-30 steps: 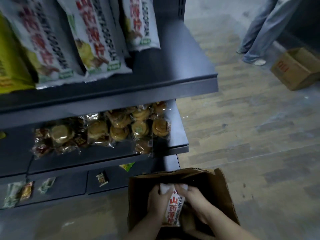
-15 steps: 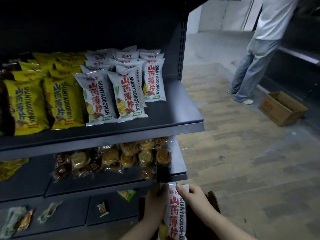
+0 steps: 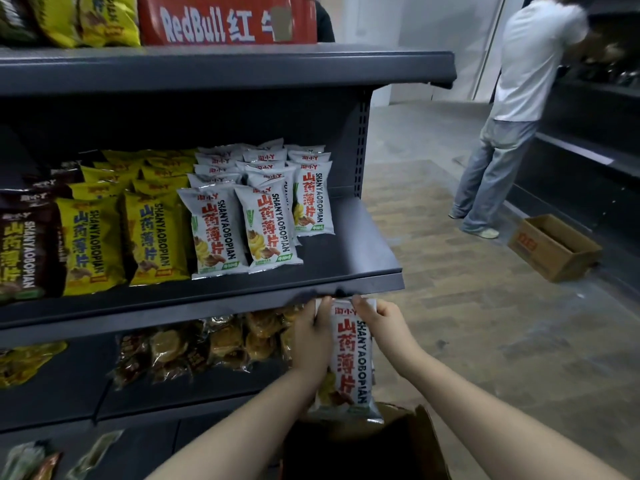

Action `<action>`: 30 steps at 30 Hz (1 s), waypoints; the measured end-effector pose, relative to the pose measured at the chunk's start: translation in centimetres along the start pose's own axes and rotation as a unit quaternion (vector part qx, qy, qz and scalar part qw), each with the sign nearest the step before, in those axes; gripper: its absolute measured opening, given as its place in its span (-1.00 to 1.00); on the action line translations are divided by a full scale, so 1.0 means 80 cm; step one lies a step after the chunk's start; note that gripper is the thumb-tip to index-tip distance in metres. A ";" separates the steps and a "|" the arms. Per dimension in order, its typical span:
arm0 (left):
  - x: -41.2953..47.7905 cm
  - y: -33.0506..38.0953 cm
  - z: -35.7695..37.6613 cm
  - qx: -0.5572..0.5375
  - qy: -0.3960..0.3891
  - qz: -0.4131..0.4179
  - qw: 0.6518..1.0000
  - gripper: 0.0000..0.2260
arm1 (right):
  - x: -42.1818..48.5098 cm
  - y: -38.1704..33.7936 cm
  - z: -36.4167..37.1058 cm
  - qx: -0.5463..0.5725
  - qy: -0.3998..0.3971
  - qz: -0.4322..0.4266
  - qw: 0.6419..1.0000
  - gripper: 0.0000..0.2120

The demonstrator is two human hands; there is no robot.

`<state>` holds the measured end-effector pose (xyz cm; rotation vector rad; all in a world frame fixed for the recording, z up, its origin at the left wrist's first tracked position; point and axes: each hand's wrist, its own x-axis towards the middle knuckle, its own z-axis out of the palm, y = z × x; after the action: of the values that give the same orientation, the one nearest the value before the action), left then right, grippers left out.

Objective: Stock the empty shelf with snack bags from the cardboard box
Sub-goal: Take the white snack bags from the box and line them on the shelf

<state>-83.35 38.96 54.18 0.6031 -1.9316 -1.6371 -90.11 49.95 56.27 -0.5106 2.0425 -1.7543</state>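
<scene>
Snack bag (image 3: 350, 362) between both hands (image 3: 311, 341) (image 3: 385, 327)

snack bag (image 3: 349, 355) – glossy plastic | shelf (image 3: 346, 268) – matt metal | box (image 3: 426, 441) – cardboard

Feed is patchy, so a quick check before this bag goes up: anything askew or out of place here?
Nothing looks damaged. The shelved bags stand in fair rows. Below, the pastry packets lie in a jumbled heap, and stray packets lie flat on the bottom shelf. The held bag sits close under the shelf edge.
</scene>
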 end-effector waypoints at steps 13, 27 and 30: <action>0.065 0.094 0.005 -0.084 0.023 0.070 0.994 -0.66 | 0.038 -0.106 -0.003 0.035 0.033 -0.048 0.998 -0.64; 0.158 0.180 -0.014 -0.195 0.044 0.004 0.980 -0.73 | 0.078 -0.145 0.015 0.002 -0.072 -0.053 0.996 -0.82; 0.172 0.187 -0.020 -0.261 0.005 -0.057 0.964 -0.77 | 0.093 -0.142 0.023 0.009 -0.041 -0.078 0.996 -0.80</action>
<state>-92.71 31.42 70.67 0.5080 -1.3821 -2.1009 -95.31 42.86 66.82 -0.7428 1.9763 -1.8058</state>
